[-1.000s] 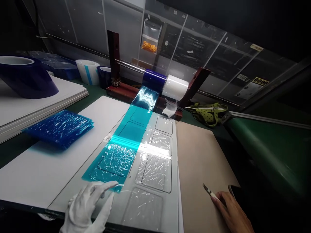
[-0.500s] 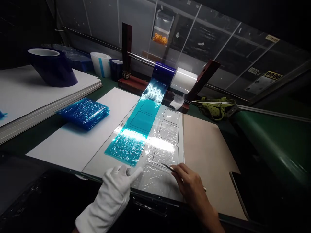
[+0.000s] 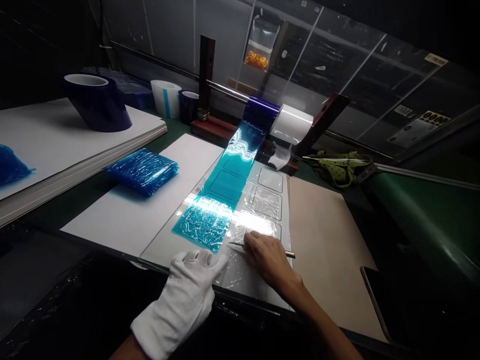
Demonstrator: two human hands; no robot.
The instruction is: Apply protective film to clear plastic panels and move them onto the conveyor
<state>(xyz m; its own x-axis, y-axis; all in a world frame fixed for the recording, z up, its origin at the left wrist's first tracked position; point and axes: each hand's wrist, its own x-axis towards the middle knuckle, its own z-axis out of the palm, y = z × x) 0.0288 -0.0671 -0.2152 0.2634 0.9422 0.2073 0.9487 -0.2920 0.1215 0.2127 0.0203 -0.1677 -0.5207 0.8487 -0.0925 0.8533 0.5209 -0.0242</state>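
Note:
My left hand [image 3: 193,280], in a white glove, rests at the near edge of the sheet. Its fingers bend down just below the cut end of a teal film strip [image 3: 228,182], the thumb spread to the right; I see nothing in it. My bare right hand [image 3: 266,255] is closed around a slim craft knife [image 3: 290,254]. The blade points left, low over the clear film [image 3: 268,202], close to the teal strip's lower right corner. Both films lie on a pale sheet with printed rounded rectangles, and run back to a blue roll [image 3: 262,107] and a white roll [image 3: 292,123].
A dark red stand [image 3: 213,128] with a metal rod carries the rolls. A stack of blue film pieces [image 3: 144,172] lies on white board at left; a large blue roll [image 3: 99,102] stands behind. A brown board [image 3: 326,225], a phone [image 3: 378,300] and a green pouch [image 3: 337,167] are at right.
My right hand has moved left and up with the knife, bringing the blade near the teal strip's corner. The view has shifted slightly; my left hand keeps its place by the strip's end.

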